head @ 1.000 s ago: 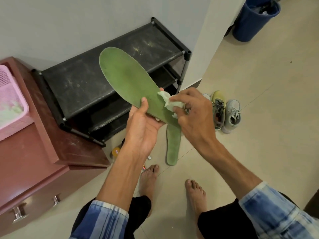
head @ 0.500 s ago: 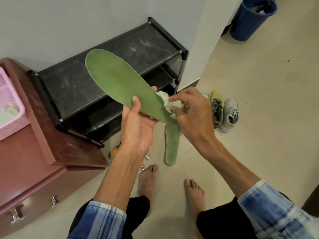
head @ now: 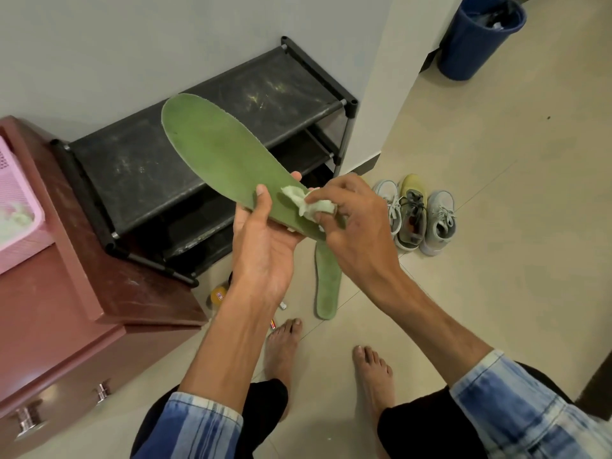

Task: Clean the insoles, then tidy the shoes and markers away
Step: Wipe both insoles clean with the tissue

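I see the left hand (head: 265, 240) cupped under the narrow end of a long flat green foam insole (head: 225, 167), thumb curled over its upper face, gripping it. The right hand (head: 357, 226) pinches a crumpled whitish wipe (head: 311, 205) against that insole, beside the thumb. A second green insole (head: 328, 286) lies on the beige tiled floor (head: 496, 226) below, right of markers (head: 273, 324) by the bare feet. Pale sneakers (head: 414, 217) stand right of a dusty black shoe rack (head: 198, 127) against the wall. A maroon cabinet (head: 82, 293) sits near left, a blue bin (head: 477, 38) far right. I cannot read the label on the small yellow bottle (head: 218, 294).
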